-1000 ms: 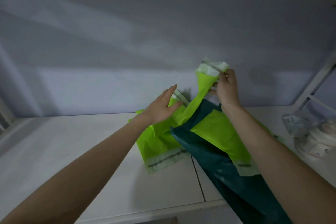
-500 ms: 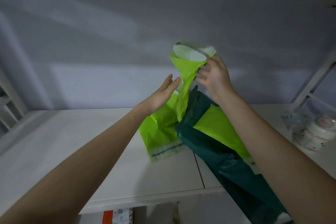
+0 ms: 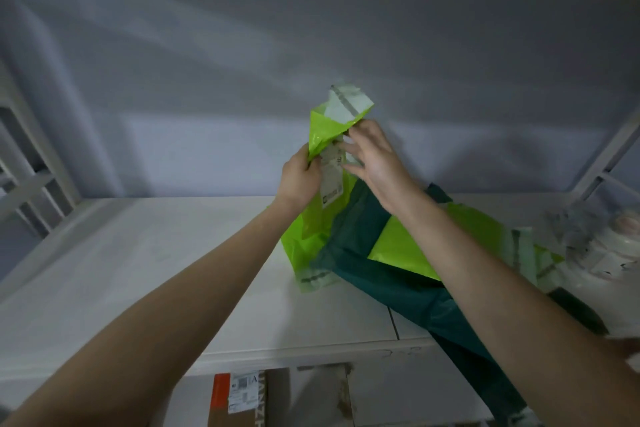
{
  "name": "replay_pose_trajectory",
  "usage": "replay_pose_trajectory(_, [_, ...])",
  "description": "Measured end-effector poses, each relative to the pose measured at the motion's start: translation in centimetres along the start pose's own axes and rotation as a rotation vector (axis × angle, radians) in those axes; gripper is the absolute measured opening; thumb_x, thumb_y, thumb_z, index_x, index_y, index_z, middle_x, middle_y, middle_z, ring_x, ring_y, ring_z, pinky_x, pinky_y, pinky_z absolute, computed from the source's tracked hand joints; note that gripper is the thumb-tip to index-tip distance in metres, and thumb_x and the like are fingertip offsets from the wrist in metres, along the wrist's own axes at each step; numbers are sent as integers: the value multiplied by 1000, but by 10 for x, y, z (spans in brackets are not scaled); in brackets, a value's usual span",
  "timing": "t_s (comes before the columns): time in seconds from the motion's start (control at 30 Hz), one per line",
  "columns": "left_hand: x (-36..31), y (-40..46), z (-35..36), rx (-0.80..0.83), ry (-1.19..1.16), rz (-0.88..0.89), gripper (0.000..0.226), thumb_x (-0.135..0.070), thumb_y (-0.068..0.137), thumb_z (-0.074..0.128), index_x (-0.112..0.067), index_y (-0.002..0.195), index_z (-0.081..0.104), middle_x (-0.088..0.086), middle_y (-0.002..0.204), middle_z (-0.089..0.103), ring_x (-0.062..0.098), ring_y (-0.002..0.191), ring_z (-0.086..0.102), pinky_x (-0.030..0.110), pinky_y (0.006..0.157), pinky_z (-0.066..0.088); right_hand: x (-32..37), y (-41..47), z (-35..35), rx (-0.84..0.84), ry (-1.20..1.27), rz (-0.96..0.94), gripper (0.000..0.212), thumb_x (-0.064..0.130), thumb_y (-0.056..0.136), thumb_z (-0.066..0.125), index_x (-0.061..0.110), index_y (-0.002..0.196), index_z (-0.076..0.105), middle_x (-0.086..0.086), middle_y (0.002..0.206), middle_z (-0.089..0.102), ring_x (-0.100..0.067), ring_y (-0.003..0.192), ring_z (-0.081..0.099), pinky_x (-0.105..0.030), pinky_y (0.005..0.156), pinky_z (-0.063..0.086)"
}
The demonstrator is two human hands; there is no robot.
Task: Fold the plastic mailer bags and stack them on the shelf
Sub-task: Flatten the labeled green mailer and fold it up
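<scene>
A lime green mailer bag (image 3: 325,135) is held upright above the white shelf (image 3: 145,274), its pale adhesive flap at the top and a white label on its front. My left hand (image 3: 299,178) pinches its left edge. My right hand (image 3: 372,158) grips it near the top right. Its lower part runs down to the shelf. A dark green mailer bag (image 3: 398,291) lies on the shelf under my right forearm and hangs over the front edge. Another lime green bag (image 3: 405,250) lies on top of it.
A clear plastic packet with white items (image 3: 602,246) sits at the shelf's right end. The shelf frame's metal uprights (image 3: 609,156) stand on the right and left. A cardboard box with an orange stripe (image 3: 239,399) sits on the level below. A grey wall is behind.
The lime green bag rose higher off the shelf. My left hand went from open beside it to gripping its left edge, and both hands came together on it.
</scene>
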State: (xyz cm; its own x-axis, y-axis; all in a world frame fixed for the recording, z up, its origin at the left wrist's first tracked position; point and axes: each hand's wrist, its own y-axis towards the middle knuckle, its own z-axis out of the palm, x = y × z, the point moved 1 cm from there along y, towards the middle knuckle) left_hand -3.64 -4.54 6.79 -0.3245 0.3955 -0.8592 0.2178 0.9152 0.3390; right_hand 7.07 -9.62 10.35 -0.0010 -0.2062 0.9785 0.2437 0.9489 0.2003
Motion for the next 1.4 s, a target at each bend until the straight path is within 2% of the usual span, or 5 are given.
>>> replay_pose_trajectory(0.2, [9,-1,-19,-52,2,-3,31,-10,95,39,-11,121,57,10,118,62,26,108,55,28,82,42,-55,-33,-12,165,-592,186,38,25,95,48,17,130,35,-2,141,41,-13,119,44,-27,95,34])
replay_pose_trajectory(0.5, [24,-18,-41,-173,25,-59,13,-12,91,46,-12,88,59,6,82,62,28,85,58,39,76,48,-56,-53,25,286,-493,123,69,22,88,63,28,143,23,8,144,35,-2,122,34,-18,94,31])
replay_pose_trajectory(0.93, [18,-52,-60,90,-230,-204,38,-50,91,35,-40,122,54,-10,124,59,15,115,55,38,93,50,-64,-46,65,133,52,168,31,17,89,60,25,118,53,7,106,66,-9,104,62,-32,95,47])
replay_pose_trajectory(1.23, [76,-48,-103,-269,-52,-304,62,-39,81,65,-13,132,41,6,130,44,19,114,50,36,101,41,-64,-46,72,-53,162,387,19,37,92,53,31,110,54,3,126,59,-19,118,54,-44,104,41])
replay_pose_trajectory(1.4, [90,-50,-125,-172,-41,-221,19,-35,85,64,-19,80,58,-6,81,61,12,78,57,30,77,48,-63,-44,90,-62,138,419,16,35,95,49,29,108,56,5,107,63,-17,99,60,-38,91,49])
